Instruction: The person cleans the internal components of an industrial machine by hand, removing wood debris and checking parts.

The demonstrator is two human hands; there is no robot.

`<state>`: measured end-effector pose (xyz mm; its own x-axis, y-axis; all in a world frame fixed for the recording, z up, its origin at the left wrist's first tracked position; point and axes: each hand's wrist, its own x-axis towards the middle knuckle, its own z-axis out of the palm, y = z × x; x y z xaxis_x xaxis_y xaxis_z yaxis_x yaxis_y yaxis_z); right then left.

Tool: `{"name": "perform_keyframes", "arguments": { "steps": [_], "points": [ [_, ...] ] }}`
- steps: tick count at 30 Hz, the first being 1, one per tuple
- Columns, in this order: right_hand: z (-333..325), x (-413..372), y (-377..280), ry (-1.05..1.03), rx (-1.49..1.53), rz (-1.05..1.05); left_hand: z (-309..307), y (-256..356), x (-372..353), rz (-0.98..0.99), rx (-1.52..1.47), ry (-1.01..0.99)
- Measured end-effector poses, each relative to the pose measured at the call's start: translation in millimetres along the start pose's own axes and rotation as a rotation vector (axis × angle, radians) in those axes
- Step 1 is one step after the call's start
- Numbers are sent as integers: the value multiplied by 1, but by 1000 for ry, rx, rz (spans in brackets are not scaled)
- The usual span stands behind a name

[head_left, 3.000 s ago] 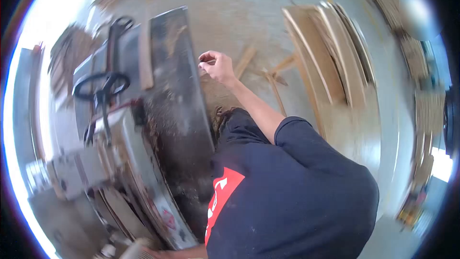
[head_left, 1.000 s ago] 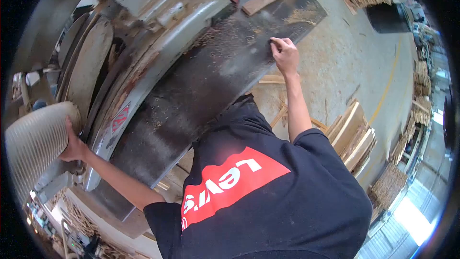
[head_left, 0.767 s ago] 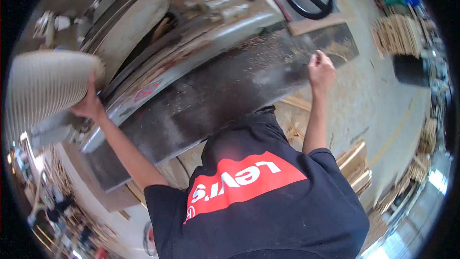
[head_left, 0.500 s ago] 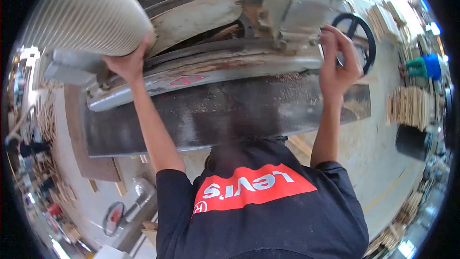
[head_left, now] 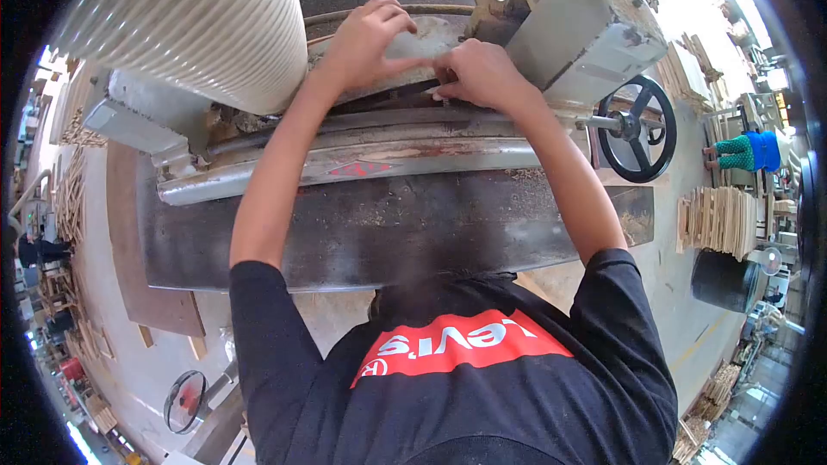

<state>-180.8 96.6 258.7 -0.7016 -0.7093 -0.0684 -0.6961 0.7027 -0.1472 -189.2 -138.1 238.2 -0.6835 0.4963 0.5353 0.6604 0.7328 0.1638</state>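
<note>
Over the slot in the top of a large machine (head_left: 500, 151), my left hand (head_left: 366, 45) is open, with its thumb stretched toward the other hand. My right hand (head_left: 482, 73) is beside it with fingers bent down at the slot; what they hold, if anything, is hidden. A wide ribbed hose (head_left: 202, 30) rises just left of my left hand. Below both forearms lies the dark machine table (head_left: 405, 215), with wood dust scattered on it.
A black handwheel (head_left: 637, 129) is on the machine's right side. A grey metal housing (head_left: 594, 30) stands right of my right hand. Stacked wood (head_left: 718, 222) and a person in blue (head_left: 762, 151) are at the far right. A fan (head_left: 185, 401) is at lower left.
My left hand has left the hose and moved right over the slot. My right hand has moved left from near the handwheel to meet it. The view has shifted slightly.
</note>
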Motion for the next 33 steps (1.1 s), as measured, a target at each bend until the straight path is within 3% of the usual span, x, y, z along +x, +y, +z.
{"name": "perform_keyframes", "arguments": {
  "steps": [2, 5, 6, 10, 12, 18, 27, 33],
  "points": [
    [3, -1, 2, 28, -6, -19, 32, -26, 13, -134, -16, -43],
    [21, -7, 7, 80, 30, -71, 43, -28, 44, -451, 43, -554],
    [18, -5, 4, 50, 34, -63, 55, -23, 42, -437, 66, -437],
    [28, 2, 3, 32, 102, 7, 83, -27, 66, -521, -98, -386],
    [39, 1, 5, 88, 285, 35, 95, -27, 82, -562, -128, -361],
    [41, -2, 5, 116, 514, 108, 104, -35, 89, -501, -134, -339],
    [49, -2, 3, 238, 395, -19, 102, -50, 84, -399, -47, -175],
    [45, -2, 1, 148, 329, 72, 106, -66, 88, -395, -20, -189]
  ]
}}
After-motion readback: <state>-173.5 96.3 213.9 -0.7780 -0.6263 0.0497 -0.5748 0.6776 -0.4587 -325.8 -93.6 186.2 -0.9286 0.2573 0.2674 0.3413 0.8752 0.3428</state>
